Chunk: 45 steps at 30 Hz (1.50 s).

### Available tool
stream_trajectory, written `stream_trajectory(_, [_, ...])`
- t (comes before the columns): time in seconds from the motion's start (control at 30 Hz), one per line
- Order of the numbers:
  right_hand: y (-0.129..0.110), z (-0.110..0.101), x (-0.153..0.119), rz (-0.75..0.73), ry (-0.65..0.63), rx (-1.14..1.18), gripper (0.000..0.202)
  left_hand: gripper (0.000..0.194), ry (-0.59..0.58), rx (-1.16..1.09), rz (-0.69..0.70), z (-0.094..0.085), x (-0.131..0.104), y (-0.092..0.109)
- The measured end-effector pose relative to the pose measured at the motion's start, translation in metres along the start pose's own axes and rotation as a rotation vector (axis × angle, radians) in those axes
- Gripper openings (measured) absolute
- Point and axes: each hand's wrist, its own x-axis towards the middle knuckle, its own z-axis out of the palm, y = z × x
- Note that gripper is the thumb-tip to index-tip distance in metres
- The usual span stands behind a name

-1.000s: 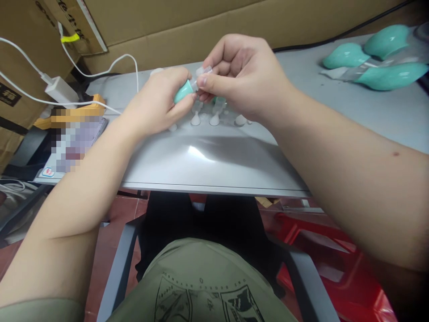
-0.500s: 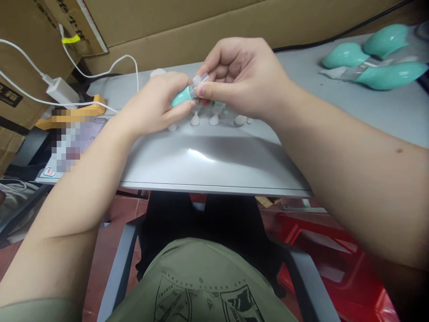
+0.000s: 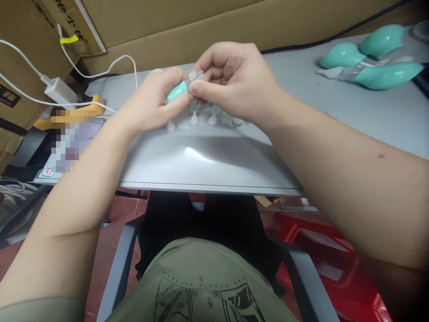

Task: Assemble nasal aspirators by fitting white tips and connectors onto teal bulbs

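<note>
My left hand is closed around a teal bulb syringe, whose glossy bulb shows between the thumb and the fingers. At the bulb's right end is a clear plastic nozzle, pinched between the thumb and fingers of my right hand. Both hands nearly meet there, just above the table. Below them stand several small translucent funnel-shaped tips, among them one tip and its neighbour. My hands partly hide the pieces behind.
More teal bulb syringes with clear nozzles lie at the table's far right. On the left are a phone, an orange power strip and a white charger with cables. Cardboard walls the back; a red plastic stool is below right.
Both hands, with the bulb syringe between them, have shifted slightly left in view. The grip of each hand looks much the same.
</note>
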Motion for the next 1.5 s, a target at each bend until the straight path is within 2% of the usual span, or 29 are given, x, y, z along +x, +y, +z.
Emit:
stream_trajectory(0.1, [-0.003, 0.000, -0.003, -0.030, 0.085, -0.132, 0.028, 0.055, 0.150, 0.016, 0.066, -0.009, 0.004, -0.021])
stream_trajectory(0.13, [-0.003, 0.000, -0.004, -0.056, 0.083, -0.205, 0.029, 0.060, 0.152, 0.037, 0.057, -0.013, 0.005, -0.029])
stream_trajectory(0.23, [-0.002, 0.002, -0.006, -0.131, -0.078, -0.516, 0.024, 0.077, 0.273, 0.070, 0.065, -0.024, 0.005, -0.047])
stream_trajectory(0.33, [0.004, 0.013, -0.008, -0.189, -0.340, -0.797, 0.028, 0.074, 0.183, 0.104, 0.023, -0.028, 0.001, -0.049])
stream_trajectory(0.4, [0.007, 0.022, -0.010, -0.257, -0.464, -0.928, 0.017, 0.067, 0.115, 0.093, -0.012, -0.026, -0.001, -0.043])
stream_trajectory(0.43, [0.008, 0.026, -0.011, -0.287, -0.499, -0.972, 0.011, 0.068, 0.099, 0.087, -0.023, -0.025, -0.002, -0.039])
stream_trajectory(0.53, [0.008, 0.033, -0.012, -0.311, -0.519, -1.028, 0.024, 0.078, 0.012, 0.081, -0.045, -0.024, -0.003, -0.028])
stream_trajectory(0.63, [0.004, 0.026, -0.010, -0.267, -0.486, -0.959, 0.017, 0.085, -0.176, 0.066, -0.071, -0.024, -0.003, -0.024])
stream_trajectory(0.7, [-0.002, 0.016, -0.007, -0.234, -0.384, -0.784, 0.012, 0.095, -0.138, 0.031, -0.058, -0.023, -0.002, -0.022])
stream_trajectory(0.77, [-0.007, 0.005, -0.004, -0.203, -0.185, -0.549, 0.008, 0.097, -0.091, -0.004, -0.045, -0.023, -0.002, -0.017])
stream_trajectory(0.87, [-0.009, -0.006, 0.002, -0.159, 0.090, -0.262, 0.007, 0.084, -0.145, -0.031, -0.047, -0.023, -0.003, -0.007])
stream_trajectory(0.93, [-0.006, -0.009, 0.004, -0.117, 0.152, -0.127, 0.014, 0.077, -0.157, -0.046, -0.042, -0.022, -0.004, -0.002])
stream_trajectory(1.07, [0.004, -0.010, 0.007, -0.045, 0.168, -0.035, 0.019, 0.071, -0.087, -0.100, 0.014, -0.015, -0.003, -0.004])
stream_trajectory(1.2, [0.009, -0.014, 0.008, -0.040, 0.104, -0.006, 0.034, 0.056, -0.035, -0.127, 0.059, -0.009, 0.000, -0.012])
stream_trajectory(1.4, [0.004, -0.018, 0.005, -0.021, 0.081, -0.053, 0.010, 0.029, 0.032, -0.072, 0.076, -0.008, 0.001, -0.012])
stream_trajectory(1.5, [0.000, -0.018, 0.003, -0.023, 0.034, -0.100, 0.010, 0.024, 0.038, -0.059, 0.072, -0.008, 0.000, -0.011])
